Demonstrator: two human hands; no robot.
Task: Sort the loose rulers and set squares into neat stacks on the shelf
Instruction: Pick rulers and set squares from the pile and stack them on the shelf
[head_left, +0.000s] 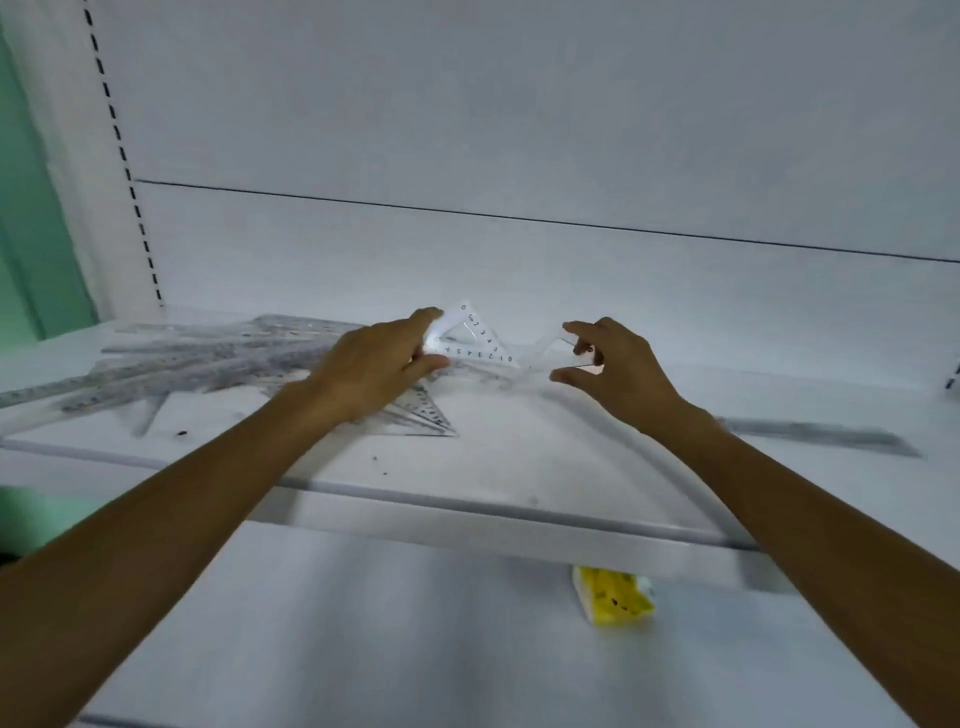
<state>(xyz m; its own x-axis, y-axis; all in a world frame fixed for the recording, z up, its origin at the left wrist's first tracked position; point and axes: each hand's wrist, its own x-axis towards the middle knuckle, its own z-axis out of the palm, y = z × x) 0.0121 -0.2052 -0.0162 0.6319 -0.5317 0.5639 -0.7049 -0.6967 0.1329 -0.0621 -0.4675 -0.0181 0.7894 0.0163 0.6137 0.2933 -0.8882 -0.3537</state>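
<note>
The small clear plastic set square with black printed numerals (480, 340) stands tilted up off the white shelf (519, 467). It is gripped at its left corner by the curled fingers (428, 316) and thumb of the left hand (379, 364). Just to its right, the right hand (618, 364) pinches a corner of a second clear set square (545, 358), which is fainter and hard to trace. The two triangles' near corners meet, or nearly meet, between the hands. The coming move probably turns on laying one triangle flat on the other with edges matched.

Under the left wrist a third clear set square (421, 413) lies flat, nearer that hand. Farther left sprawls a heap of long clear rulers (208, 358), their long axes running roughly left to right. A lone clear ruler (821, 436) lies beyond the right forearm. No container shows. A yellow packet (613, 597) sits on the board below.
</note>
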